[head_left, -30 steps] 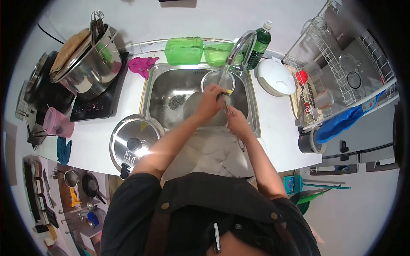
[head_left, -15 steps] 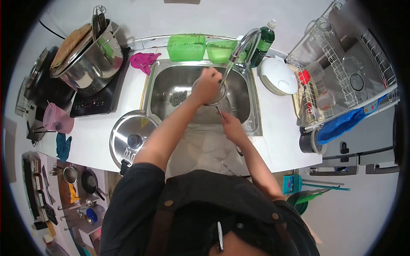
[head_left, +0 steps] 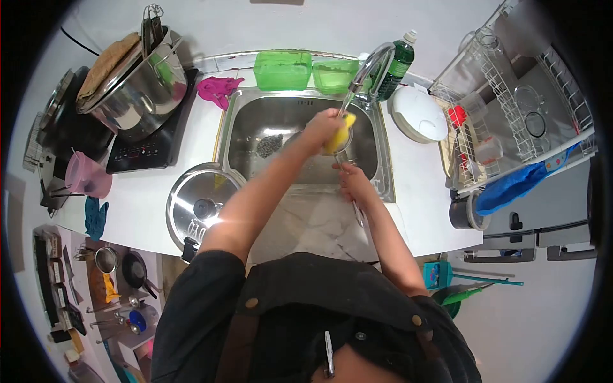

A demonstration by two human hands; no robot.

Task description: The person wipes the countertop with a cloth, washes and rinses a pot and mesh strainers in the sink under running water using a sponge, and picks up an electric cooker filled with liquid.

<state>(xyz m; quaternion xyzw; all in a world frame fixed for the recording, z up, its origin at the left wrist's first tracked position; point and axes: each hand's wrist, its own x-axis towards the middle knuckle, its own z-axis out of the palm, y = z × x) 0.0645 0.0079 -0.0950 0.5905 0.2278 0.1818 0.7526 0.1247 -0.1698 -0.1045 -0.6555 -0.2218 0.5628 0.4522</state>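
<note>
Yellow and squeezed out of shape, one sponge is in the left hand, above the right half of the one sink. One long-handled utensil is in the right hand, nearer the person. On the surface beyond the sink stand two green tubs, one to the left and one to the right, then one tap and one green bottle. One scrubber lies in the left part of the basin. One lid and one pink cloth are left of the sink; one white bowl is right of it.

The left fingers are bent and clamped on the sponge; how far apart their tips are cannot be told. The right fingers are closed around the utensil's handle.

The utensil is metal-grey and shiny, its thin handle running from the near side of the right hand up toward a round head, partly hidden behind the sponge. The sponge looks bright against the grey basin.
</note>
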